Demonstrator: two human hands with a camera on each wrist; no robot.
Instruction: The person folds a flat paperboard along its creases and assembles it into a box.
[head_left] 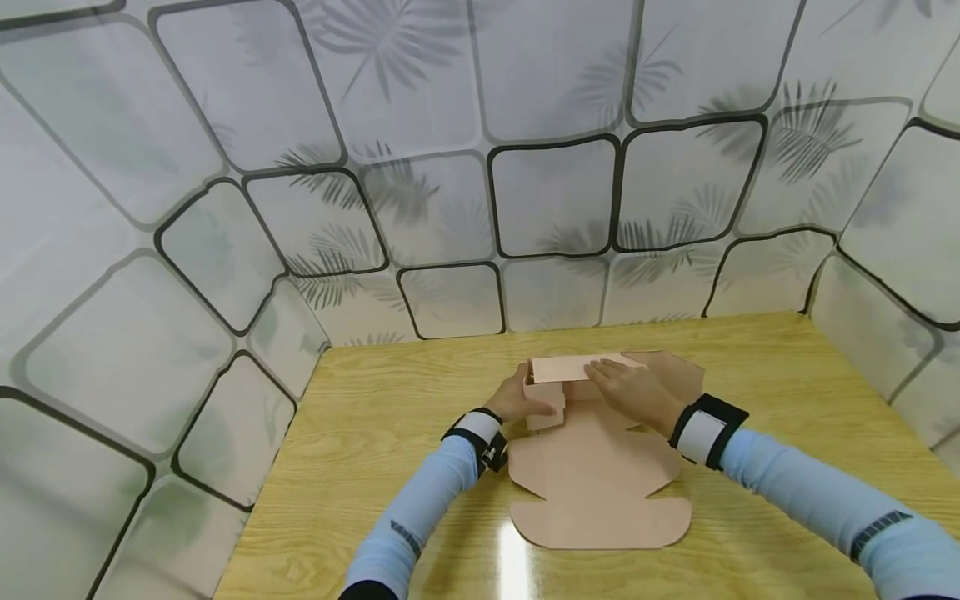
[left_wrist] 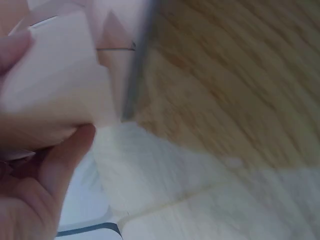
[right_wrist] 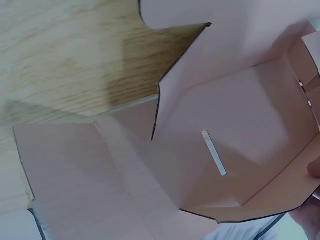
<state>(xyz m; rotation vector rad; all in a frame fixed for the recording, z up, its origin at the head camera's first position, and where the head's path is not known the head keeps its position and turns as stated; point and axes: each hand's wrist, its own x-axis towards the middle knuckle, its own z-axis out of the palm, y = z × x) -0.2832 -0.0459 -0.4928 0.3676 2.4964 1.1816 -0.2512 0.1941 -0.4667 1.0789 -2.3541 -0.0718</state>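
A partly folded brown cardboard box (head_left: 592,467) lies on the wooden table, its front panels flat and its left and back walls standing. My left hand (head_left: 517,396) grips the left wall, which is folded over double; in the left wrist view the fingers (left_wrist: 67,155) press its lower edge. At the back, my right hand (head_left: 633,392) lies over the pale folded strip (head_left: 558,368). The right wrist view shows digits (right_wrist: 305,220) on both sides of the back wall, pinching it. The right side flap (head_left: 671,375) spreads outward, unfolded. A narrow slot (right_wrist: 215,154) cuts the cardboard.
The wood-grain table (head_left: 390,425) reaches back to a patterned curtain wall (head_left: 555,200), with more patterned wall on the left and right sides. Light reflects off the tabletop near the front panels.
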